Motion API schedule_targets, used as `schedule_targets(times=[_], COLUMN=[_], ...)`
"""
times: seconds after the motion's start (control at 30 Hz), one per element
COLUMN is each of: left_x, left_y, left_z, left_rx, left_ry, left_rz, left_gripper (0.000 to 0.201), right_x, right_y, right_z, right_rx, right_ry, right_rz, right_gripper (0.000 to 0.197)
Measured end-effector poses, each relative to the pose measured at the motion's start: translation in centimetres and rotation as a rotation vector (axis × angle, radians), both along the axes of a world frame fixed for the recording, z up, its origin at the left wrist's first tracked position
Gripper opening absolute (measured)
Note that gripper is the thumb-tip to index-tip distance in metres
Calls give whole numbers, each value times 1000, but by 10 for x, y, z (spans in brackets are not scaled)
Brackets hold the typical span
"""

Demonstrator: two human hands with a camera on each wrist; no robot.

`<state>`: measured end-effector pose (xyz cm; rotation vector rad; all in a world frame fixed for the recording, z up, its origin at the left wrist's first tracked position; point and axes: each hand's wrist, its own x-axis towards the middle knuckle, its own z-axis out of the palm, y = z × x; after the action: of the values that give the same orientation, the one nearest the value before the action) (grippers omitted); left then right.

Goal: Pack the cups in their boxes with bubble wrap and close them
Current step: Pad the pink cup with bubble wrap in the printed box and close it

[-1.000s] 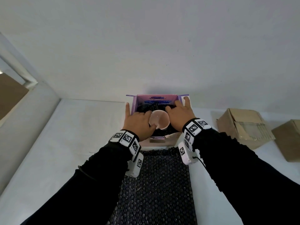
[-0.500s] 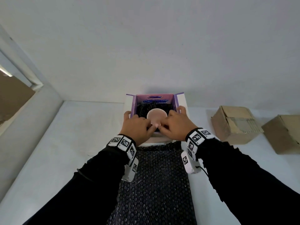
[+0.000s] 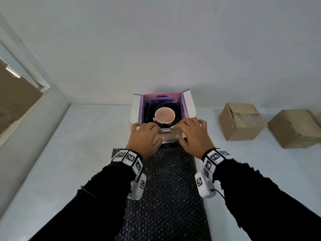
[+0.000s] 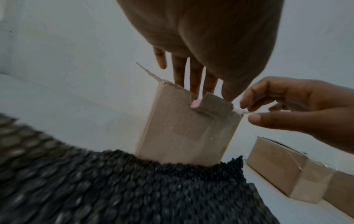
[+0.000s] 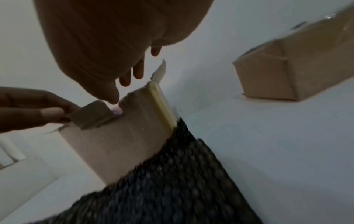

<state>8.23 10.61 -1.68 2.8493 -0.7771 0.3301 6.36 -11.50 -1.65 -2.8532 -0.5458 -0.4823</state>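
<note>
Your cup (image 3: 164, 115) sits upright in the open box (image 3: 188, 108), mouth up, with dark bubble wrap (image 3: 147, 112) packed around it inside the purple-lined walls. The side flaps stand up and lean outward; the far flap shows blue print.

Your left hand (image 3: 145, 136) is at the near left edge of the box. Its fingers reach over the rim, and the thumb and fingertips meet on the small folded tab (image 4: 214, 104) at the top of the near wall — a pinch, as the right wrist view shows it. Your right hand (image 3: 193, 134) is at the near right edge, fingers (image 5: 138, 71) spread over the rim, thumb tip coming down just beside that tab. Whether the right hand actually grips the cardboard, you cannot tell from these views; its fingers look loosely bent rather than clenched.

The box stands on the far end of a long sheet (image 3: 166, 197) of black bubble wrap that runs back toward you between your forearms. The near wall (image 4: 187, 136) is plain brown cardboard.

To your right, well apart from the open box, two brown cartons (image 3: 241, 124) rest on the white table (image 3: 78, 145) — the nearer one (image 5: 295, 65) taped.
</note>
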Motion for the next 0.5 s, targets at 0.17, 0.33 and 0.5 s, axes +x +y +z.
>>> schedule_targets(times=[0.17,0.33,0.5], left_x=[-34,-70,-86], left_y=[13,24,33], left_z=[-18,-44,-53], left_rx=[-59,313,389], left_ry=[-1,550,664], left_rz=[-93,32,11], left_gripper=[26,72,94], right_x=[-37,-55,-47], right_y=[6,18,24], right_z=[-41,-67,-60], right_rx=[-50,-280,-360], right_ry=[381,647,683], right_rz=[46,-106,-173], right_gripper=[26,99,112])
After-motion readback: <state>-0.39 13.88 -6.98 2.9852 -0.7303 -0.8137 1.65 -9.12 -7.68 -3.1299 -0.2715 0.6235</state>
